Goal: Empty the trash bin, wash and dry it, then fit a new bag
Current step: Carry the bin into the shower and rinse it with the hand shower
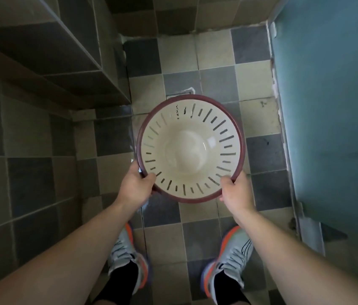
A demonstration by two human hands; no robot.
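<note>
I see the bin (pixel 191 148) mid-frame, mouth up, left hand (pixel 137 183) and right hand (pixel 236 190) both clamped on its near rim, equally close.

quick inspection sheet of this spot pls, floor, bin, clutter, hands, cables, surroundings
surface: checkered tile floor, looks wet near the bin
job's things: bin, cream with slotted wall and dark red rim, held upright above the floor, no trash, no bag, glossy inside
clutter: nothing seen
grippers: left hand and right hand each grip the near rim
cables: nothing seen
surroundings: tiled step at left, blue door at right, floor drain partly behind the bin, shoes below
</note>
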